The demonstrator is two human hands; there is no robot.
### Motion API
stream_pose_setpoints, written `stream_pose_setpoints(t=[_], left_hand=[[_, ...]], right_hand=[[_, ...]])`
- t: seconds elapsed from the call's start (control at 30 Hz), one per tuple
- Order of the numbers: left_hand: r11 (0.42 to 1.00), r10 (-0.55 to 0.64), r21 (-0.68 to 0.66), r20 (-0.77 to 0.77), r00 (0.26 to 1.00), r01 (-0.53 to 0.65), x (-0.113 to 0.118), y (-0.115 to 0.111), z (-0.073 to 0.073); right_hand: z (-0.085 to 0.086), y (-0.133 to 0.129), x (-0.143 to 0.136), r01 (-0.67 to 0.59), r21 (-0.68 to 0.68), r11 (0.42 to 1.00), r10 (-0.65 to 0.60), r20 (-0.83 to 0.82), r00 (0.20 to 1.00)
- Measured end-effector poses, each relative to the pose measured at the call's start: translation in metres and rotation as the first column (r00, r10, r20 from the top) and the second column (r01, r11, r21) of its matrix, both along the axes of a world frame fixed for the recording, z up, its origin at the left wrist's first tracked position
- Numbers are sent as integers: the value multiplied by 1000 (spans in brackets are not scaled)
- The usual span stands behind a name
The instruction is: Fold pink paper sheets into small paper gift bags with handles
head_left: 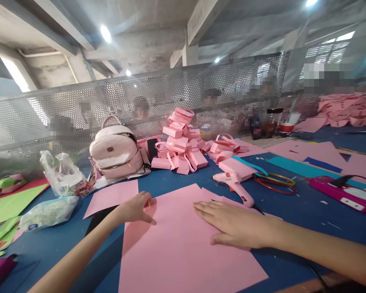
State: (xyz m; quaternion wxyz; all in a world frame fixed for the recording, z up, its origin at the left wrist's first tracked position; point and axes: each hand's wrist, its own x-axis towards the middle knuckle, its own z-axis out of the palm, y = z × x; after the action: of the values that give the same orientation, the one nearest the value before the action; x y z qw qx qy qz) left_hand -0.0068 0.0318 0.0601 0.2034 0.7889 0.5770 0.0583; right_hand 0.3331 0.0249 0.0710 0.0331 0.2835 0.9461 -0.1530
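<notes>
Blue table [295, 207], mesh screen [171, 93] behind; pink sheet [186, 256] flat on the table before you; your right hand [228, 224] lies palm-down on it, fingers straight, gripping nothing; your left hand [137, 209] at its far left edge, fingers loosely bent, thumb apart, contact unclear; glue gun [239, 189] beyond your right hand; pink boxes [178, 144] heaped behind.

Room above pink sheet [183, 252], glue gun [238, 187] and backpack [114, 151] blocking beyond

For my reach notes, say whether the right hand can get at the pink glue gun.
Likely yes: the glue gun lies just beyond the right hand, with only flat pink paper between.
</notes>
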Motion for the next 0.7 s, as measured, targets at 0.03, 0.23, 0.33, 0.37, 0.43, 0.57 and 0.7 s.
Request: stream_pose_setpoints(t=[0.03,0.23,0.33,0.37,0.43,0.57,0.7], left_hand=[[1000,4,19,-14,1000,-4,-2,-1,0],[977,139,179,-125,982,-116,-37,-20,-3],[948,230,264,-178,957,-179,-67,-37,-12],[939,251,285,-189,949,-191,-77,-43,-16],[923,288,320,-203,936,-214,-95,-53,-28],[894,302,396,-188,935,-209,-124,-59,-50],[865,290,463,-144,946,-194,-147,-45,-61]], right_hand=[[0,0,0,-1,3,1000,1,2,1000],[-1,1,0,-9,10,1000,10,-45,999],[1,2,-2,-16,11,1000,16,-9,1000],[2,2,-2,-13,11,1000,13,5,1000],[2,2,-2,-9,8,1000,9,23,1000],[-1,3,0,1,-2,1000,-1,-4,1000],[-3,3,1,5,-18,1000,-5,-30,1000]])
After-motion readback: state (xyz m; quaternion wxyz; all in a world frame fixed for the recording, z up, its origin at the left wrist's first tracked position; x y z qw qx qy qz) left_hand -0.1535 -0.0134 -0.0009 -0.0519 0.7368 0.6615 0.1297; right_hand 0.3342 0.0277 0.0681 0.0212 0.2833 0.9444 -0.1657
